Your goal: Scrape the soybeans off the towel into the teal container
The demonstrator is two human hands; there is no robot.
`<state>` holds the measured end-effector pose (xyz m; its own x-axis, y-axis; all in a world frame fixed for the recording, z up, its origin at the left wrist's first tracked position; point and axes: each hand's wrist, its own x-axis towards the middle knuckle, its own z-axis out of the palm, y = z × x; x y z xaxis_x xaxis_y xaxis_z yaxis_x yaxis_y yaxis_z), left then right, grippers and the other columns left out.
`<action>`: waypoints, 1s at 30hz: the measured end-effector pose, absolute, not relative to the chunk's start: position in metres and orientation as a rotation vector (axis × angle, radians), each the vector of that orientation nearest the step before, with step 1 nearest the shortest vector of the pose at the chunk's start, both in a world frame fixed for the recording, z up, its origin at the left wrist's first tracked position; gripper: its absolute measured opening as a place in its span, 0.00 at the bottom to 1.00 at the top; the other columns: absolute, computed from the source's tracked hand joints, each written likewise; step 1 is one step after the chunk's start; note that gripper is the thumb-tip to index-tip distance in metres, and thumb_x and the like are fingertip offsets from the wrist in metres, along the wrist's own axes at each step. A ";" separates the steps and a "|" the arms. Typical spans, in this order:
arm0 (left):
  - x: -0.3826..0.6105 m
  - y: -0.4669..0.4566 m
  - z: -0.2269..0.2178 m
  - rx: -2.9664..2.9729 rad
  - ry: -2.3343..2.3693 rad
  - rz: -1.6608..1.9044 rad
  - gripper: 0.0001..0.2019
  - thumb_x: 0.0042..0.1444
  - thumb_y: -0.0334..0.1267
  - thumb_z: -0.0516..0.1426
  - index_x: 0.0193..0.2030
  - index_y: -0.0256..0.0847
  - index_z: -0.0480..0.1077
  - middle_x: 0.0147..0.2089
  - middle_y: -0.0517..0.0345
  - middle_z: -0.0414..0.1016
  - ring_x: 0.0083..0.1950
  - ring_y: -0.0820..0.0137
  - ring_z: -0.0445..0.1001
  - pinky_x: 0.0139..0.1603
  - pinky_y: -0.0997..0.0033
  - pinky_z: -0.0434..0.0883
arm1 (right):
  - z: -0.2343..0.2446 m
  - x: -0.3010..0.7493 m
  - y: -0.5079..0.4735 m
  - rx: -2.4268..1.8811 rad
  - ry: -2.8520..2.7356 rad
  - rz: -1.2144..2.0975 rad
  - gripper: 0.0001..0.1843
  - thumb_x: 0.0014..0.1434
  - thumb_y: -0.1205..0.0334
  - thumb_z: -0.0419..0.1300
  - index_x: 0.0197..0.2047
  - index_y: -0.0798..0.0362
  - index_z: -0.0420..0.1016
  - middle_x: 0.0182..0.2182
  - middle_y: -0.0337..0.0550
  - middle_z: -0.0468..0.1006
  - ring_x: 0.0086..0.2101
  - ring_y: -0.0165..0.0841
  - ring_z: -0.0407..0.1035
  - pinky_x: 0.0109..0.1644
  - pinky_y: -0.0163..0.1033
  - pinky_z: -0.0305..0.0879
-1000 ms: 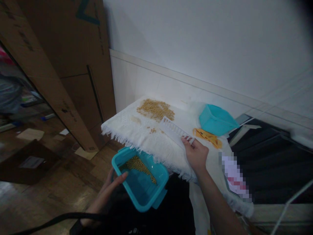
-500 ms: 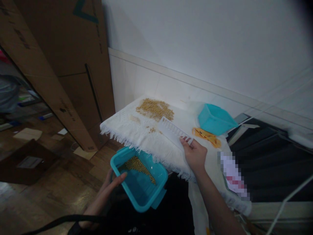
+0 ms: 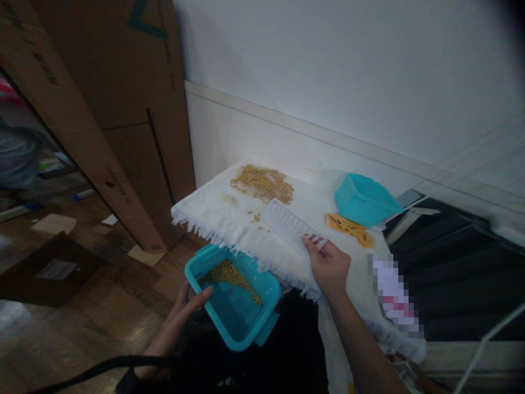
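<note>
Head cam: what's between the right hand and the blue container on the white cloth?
A crumpled orange item, probably fabric, lies between the right hand and that blue container, as the head view shows.

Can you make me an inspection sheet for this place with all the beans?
Surface: white fringed cloth, bean pile towards the wall, a few stray beans nearer.
Things in use: blue container with beans inside; white slotted piece.
Clutter: second blue container and orange cloth on the right; paper scraps on the wooden floor.
Left hand: grips the blue container's side.
Right hand: holds the white slotted piece by its near end.
Cables: pale cord at right; black strap or cable at lower left.
Surroundings: white wall, big cardboard box.
</note>
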<state>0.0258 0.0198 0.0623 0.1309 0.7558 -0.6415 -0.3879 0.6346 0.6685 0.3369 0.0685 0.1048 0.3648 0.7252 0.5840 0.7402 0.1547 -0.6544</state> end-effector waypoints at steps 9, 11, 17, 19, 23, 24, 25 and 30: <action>0.021 0.019 0.065 0.379 1.168 0.884 0.50 0.52 0.49 0.71 0.77 0.60 0.50 0.65 0.39 0.78 0.55 0.45 0.84 0.56 0.42 0.79 | 0.109 0.329 0.057 -1.571 -1.397 -0.051 0.24 0.62 0.41 0.62 0.30 0.53 0.84 0.19 0.41 0.80 0.19 0.31 0.70 0.25 0.34 0.63; 0.021 0.019 0.065 0.382 1.167 0.888 0.50 0.52 0.48 0.72 0.77 0.61 0.50 0.64 0.40 0.78 0.55 0.44 0.84 0.56 0.43 0.79 | 0.110 0.327 0.060 -1.567 -1.386 -0.050 0.24 0.62 0.41 0.62 0.30 0.53 0.84 0.20 0.41 0.80 0.20 0.32 0.70 0.25 0.34 0.63; 0.021 0.019 0.064 0.385 1.163 0.894 0.51 0.51 0.48 0.72 0.78 0.60 0.50 0.66 0.39 0.77 0.55 0.44 0.84 0.54 0.45 0.80 | 0.109 0.324 0.068 -1.565 -1.412 -0.036 0.24 0.62 0.42 0.62 0.27 0.53 0.82 0.16 0.38 0.75 0.18 0.29 0.66 0.23 0.33 0.59; 0.021 0.019 0.063 0.386 1.164 0.895 0.51 0.51 0.48 0.71 0.77 0.61 0.50 0.66 0.39 0.77 0.56 0.44 0.83 0.54 0.44 0.80 | 0.110 0.324 0.068 -1.560 -1.427 -0.023 0.24 0.62 0.42 0.62 0.26 0.53 0.82 0.15 0.37 0.74 0.18 0.29 0.65 0.23 0.33 0.58; 0.022 0.018 0.065 0.389 1.160 0.901 0.50 0.52 0.48 0.71 0.77 0.62 0.51 0.65 0.41 0.78 0.57 0.43 0.82 0.56 0.42 0.79 | 0.114 0.322 0.069 -1.560 -1.446 -0.024 0.23 0.61 0.43 0.63 0.26 0.54 0.81 0.15 0.36 0.73 0.17 0.28 0.65 0.23 0.32 0.58; 0.023 0.018 0.067 0.391 1.158 0.902 0.50 0.52 0.48 0.71 0.77 0.61 0.51 0.65 0.41 0.78 0.58 0.43 0.82 0.57 0.41 0.78 | 0.114 0.322 0.069 -1.560 -1.448 -0.020 0.24 0.61 0.43 0.63 0.25 0.54 0.81 0.14 0.36 0.72 0.17 0.28 0.65 0.23 0.32 0.57; 0.023 0.017 0.069 0.394 1.156 0.902 0.49 0.52 0.48 0.71 0.77 0.61 0.52 0.65 0.40 0.78 0.58 0.43 0.82 0.58 0.40 0.78 | 0.115 0.321 0.069 -1.558 -1.450 -0.014 0.24 0.61 0.43 0.63 0.25 0.54 0.81 0.14 0.36 0.72 0.17 0.28 0.65 0.23 0.32 0.57; 0.024 0.010 0.079 0.460 1.096 0.949 0.44 0.56 0.49 0.69 0.76 0.54 0.55 0.65 0.40 0.78 0.62 0.47 0.79 0.62 0.44 0.75 | 0.110 0.319 0.070 -1.540 -1.456 0.028 0.22 0.61 0.44 0.63 0.28 0.53 0.83 0.18 0.39 0.78 0.19 0.32 0.70 0.25 0.34 0.63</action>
<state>0.0236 0.0102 0.0786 0.1363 0.8303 -0.5403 -0.4162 0.5430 0.7294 0.3192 0.0696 0.1103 0.2817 0.7707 0.5715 0.7486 0.1961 -0.6334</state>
